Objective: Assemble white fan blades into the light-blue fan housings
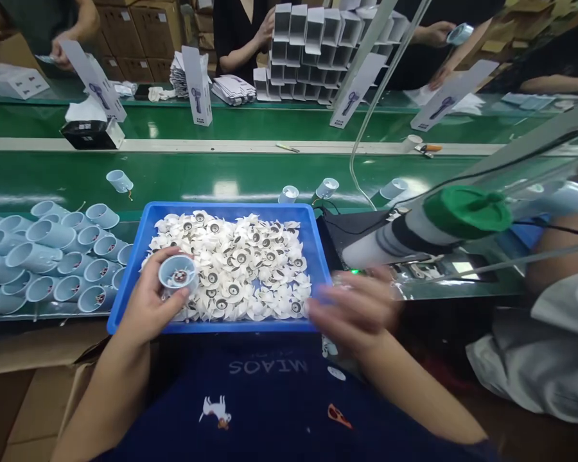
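Two hands point(149, 301) point(354, 308), one held cup point(177, 274)

Left hand point(147, 301) curled in a firm grip at eight o'clock; right hand point(356, 312) blurred at four o'clock, fingers point(325, 308) loosely spread.

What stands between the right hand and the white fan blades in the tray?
Nothing visible: the blurred right hand is over the corner of the blue tray, its fingertips right beside the white fan blades.

Pale letters point(268, 366) on the navy shirt point(274, 410) read MIAOS, upside down in this view; small print on the upright cards point(197, 86) is too tiny to read
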Tool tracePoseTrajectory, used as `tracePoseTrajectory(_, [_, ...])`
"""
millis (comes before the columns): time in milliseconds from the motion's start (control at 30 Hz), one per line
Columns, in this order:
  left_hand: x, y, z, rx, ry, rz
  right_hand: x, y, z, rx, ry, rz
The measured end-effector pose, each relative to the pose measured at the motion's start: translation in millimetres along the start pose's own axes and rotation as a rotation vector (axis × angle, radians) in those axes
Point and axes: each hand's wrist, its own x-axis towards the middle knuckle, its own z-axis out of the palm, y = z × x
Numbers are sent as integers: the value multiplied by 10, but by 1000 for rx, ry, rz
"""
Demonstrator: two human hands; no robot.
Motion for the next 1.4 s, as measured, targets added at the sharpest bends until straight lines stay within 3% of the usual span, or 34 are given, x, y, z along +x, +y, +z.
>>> tracePoseTrajectory(67, [6,68,123,82,-19,43,227,-58,191,-443,-226,-86])
tracePoseTrajectory(167, [-27,125,183,169,-15,140,551,-7,378,-844,-439,-69])
tracePoseTrajectory(300, [-121,128,84,211,-25,250,718,44,499,-1036,-507,50])
tracePoseTrajectory(533, [-221,106,-14,247,5,247,742,-181,586,-1166,-569,163])
tracePoseTrajectory(800, [-286,8,49,104,4,310,595,-398,146,-976,-320,127])
tracePoseTrajectory(867, [-291,-20,79,39,-29,282,494,-400,74,-813,-242,116])
tracePoseTrajectory(933, [-289,-30,122,-65,-83,229,391,-376,67,-409,-121,104])
tracePoseTrajectory(1033, [-281,3,200,-263,-181,129,287,-339,165,392,2,138])
tracePoseTrajectory(1100, [-279,49,247,-371,-241,83,271,-340,256,732,-28,192])
tracePoseTrajectory(1167, [-283,101,280,-421,-282,62,287,-365,326,921,-82,233])
tracePoseTrajectory(1233, [-290,152,301,-391,-292,57,309,-416,357,986,-134,227])
tracePoseTrajectory(1300, [-301,203,320,-286,-268,61,317,-496,354,878,-156,139])
tracePoseTrajectory(1400, [-323,288,357,-30,-178,133,292,-654,334,284,-155,-124])
